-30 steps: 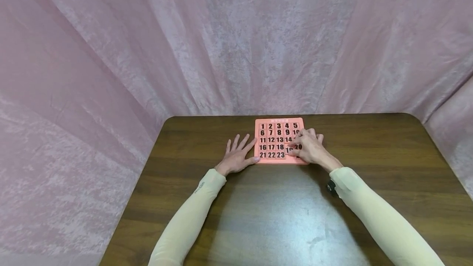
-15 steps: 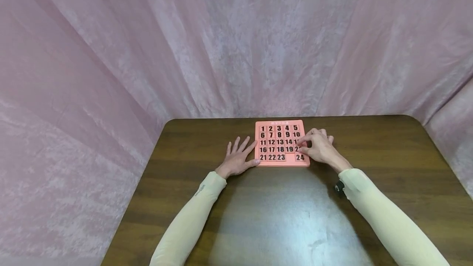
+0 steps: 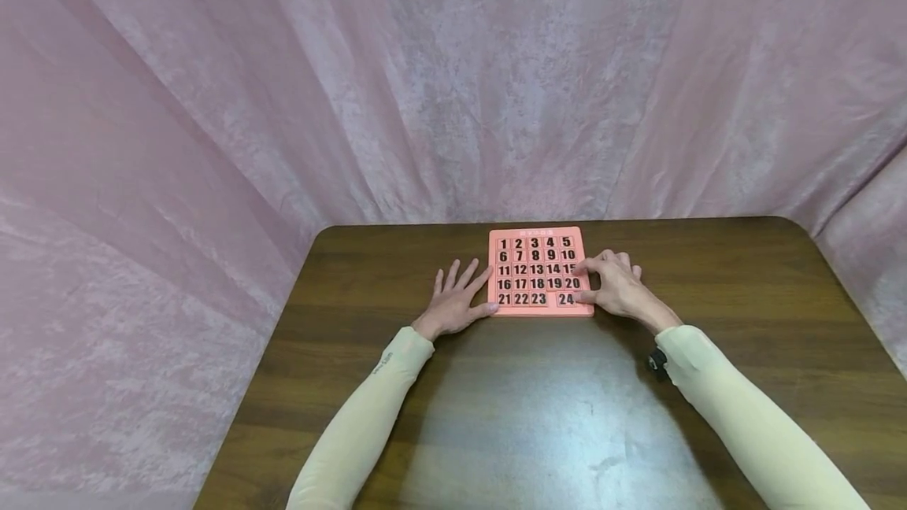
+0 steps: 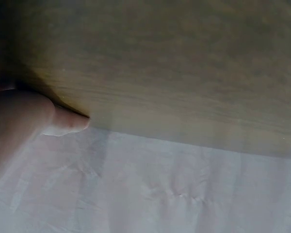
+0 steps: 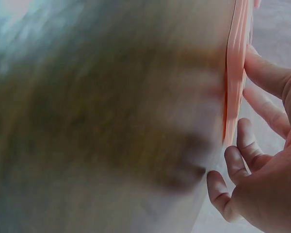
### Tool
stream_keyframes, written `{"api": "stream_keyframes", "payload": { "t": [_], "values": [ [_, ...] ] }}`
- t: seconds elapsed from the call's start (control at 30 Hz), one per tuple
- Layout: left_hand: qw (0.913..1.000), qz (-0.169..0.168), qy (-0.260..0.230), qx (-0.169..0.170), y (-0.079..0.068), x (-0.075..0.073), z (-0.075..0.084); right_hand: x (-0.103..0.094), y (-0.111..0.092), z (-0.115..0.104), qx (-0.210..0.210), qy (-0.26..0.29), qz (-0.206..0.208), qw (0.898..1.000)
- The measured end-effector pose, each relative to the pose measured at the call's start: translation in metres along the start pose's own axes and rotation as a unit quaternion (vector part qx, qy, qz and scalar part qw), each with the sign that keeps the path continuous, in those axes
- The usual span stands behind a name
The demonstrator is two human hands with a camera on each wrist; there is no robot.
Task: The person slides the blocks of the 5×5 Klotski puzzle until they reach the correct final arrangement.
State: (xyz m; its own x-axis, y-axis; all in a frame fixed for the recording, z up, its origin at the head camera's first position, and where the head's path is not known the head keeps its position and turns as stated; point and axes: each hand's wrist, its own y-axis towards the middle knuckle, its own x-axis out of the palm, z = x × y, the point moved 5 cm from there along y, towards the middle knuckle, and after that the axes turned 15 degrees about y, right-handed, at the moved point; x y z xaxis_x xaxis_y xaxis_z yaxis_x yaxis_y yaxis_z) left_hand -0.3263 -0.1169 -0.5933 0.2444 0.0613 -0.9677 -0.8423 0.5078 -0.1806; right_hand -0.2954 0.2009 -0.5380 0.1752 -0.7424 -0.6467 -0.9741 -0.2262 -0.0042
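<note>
A pink number slide puzzle [image 3: 496, 234] lies near the table's far edge, its tiles running in rows from 1 upward. My left hand [image 3: 453, 307] rests palm down with fingers spread; thumb and index finger touch the puzzle's left border. At the other side, my right hand [image 3: 619, 288] has its thumb on tile 24 [image 3: 564, 300] and its index finger at tile 15 [image 3: 568, 268]. Tile 24 sits between two columns, with gaps on both sides. In the right wrist view, thumb and index finger meet the puzzle's edge [image 5: 236, 58]; the other fingers are loosely bent.
The brown wooden table [image 3: 744, 290] has rounded far corners and a bright reflection in front. Behind it hangs a pink velvet curtain [image 3: 453, 101]. The left wrist view holds mostly tabletop [image 4: 184, 73] and curtain.
Tile 19 has moved up level with the fourth row. My right hand has shifted right and its thumb has come down to tile 24, which has slid left. The left hand stays put.
</note>
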Motion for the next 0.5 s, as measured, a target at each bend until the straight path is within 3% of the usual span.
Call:
{"api": "stream_keyframes", "payload": {
  "t": [0.5],
  "values": [
    [0.9998, -0.011, 0.001, -0.013, 0.0020, -0.0069, 0.0064, 0.0087, 0.0049, -0.0064, 0.021, -0.008, 0.023, 0.999]
  ]
}}
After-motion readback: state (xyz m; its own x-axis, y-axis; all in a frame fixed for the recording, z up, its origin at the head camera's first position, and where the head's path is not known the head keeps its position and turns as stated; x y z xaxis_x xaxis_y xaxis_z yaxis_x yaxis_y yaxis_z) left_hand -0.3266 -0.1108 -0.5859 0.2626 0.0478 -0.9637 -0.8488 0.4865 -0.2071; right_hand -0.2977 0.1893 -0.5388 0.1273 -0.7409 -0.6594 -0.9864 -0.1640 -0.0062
